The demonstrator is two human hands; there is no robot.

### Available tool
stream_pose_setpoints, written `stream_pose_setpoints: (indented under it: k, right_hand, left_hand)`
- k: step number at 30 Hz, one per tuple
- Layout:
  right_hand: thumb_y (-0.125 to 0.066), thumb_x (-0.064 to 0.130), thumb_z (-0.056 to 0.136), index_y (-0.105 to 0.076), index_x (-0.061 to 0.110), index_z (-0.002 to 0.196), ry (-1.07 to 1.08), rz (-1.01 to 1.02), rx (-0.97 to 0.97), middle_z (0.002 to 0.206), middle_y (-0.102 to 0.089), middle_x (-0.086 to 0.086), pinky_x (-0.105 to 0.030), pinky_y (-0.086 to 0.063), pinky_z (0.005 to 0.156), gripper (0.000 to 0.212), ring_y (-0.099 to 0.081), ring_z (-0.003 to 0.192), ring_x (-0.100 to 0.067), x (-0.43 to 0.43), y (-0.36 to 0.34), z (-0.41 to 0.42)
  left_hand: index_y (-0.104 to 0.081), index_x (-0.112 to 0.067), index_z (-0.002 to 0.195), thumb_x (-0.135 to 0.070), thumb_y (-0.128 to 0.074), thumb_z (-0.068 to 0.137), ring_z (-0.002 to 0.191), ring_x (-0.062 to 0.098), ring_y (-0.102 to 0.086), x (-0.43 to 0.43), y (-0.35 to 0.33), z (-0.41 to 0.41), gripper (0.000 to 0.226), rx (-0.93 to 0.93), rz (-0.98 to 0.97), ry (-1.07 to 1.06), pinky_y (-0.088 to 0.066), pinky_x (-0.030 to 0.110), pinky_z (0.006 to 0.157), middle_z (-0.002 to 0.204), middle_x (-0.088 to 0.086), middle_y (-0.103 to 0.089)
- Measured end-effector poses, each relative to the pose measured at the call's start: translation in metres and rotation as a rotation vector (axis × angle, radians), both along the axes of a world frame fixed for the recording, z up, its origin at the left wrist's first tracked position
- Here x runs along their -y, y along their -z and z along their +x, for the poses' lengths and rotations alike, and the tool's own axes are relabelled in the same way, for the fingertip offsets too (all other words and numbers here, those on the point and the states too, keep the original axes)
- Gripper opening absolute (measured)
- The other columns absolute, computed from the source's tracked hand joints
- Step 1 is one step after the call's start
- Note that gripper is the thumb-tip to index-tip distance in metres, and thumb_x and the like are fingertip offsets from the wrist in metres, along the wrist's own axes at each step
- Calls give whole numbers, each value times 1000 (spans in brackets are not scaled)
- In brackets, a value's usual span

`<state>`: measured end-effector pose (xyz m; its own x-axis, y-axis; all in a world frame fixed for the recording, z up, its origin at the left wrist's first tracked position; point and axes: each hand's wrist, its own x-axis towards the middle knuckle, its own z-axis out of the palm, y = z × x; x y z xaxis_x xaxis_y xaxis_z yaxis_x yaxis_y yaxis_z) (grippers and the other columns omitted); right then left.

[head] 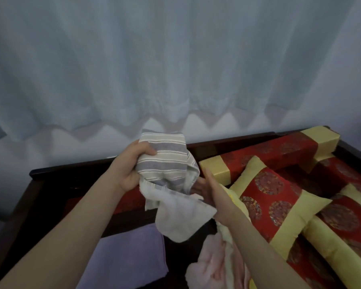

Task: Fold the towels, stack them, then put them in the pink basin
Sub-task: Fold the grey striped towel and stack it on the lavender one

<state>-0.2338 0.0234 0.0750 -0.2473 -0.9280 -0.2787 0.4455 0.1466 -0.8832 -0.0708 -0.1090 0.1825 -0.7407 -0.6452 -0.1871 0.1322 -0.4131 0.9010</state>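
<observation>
Nearest, at the bottom edge, a folded purple towel (131, 259) lies flat on the left of the dark wooden bench (35, 197). Just right of it sits a crumpled pink towel (208, 265), and a pale yellow towel (231, 228) is heaped against it, running under the right forearm.

Above these, both hands hold a striped towel (167, 163) in the air over the bench. The left hand (131, 165) is closed around the towel's upper left part, thumb pressed on the striped face and fingers curled behind. The right hand (208, 186) is at the towel's right side, its thumb lying along the edge; its fingers go under the cloth and are hidden, so how tightly it grips cannot be told. The towel's plain white underside (179, 217) hangs down between the two forearms, its lower corner dangling over the gap between the purple and pink towels.

To the right lies a red and gold cushion (267, 197), tilted, with more red and gold padding beyond it and a long bolster (275, 151) along the bench's far rail. Farthest, a pale curtain (175, 59) fills the upper view. The pink basin is not in view.
</observation>
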Motion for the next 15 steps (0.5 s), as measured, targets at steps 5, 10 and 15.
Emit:
stream_pose_setpoints:
  k: [5,10,15]
  right_hand:
    - [-75,52,72,-52,23,124,328,76,-650,116,-60,-2,-36,-51,89,64,-60,99,-15,14,-8,25]
    - [-65,39,85,-53,17,48,357,-18,-872,45,-51,8,-25,-36,52,45,-43,46,-1,15,3,42]
    - [-50,28,91,-70,16,81,273,34,-87,87,-73,7,-33,-45,85,25,-65,92,-11,21,-6,50]
  left_hand:
    - [-57,1,121,-1,-53,62,94,35,-63,-3,7,20,59,20,-17,-56,-57,39,77,111,24,-62]
    - [-65,-4,106,0,-52,60,81,29,-68,-6,13,37,48,-3,4,-53,-58,35,72,95,18,-70]
    - [-65,-4,106,1,-53,59,84,29,-64,-13,22,38,50,56,-26,-10,-55,34,73,97,20,-66]
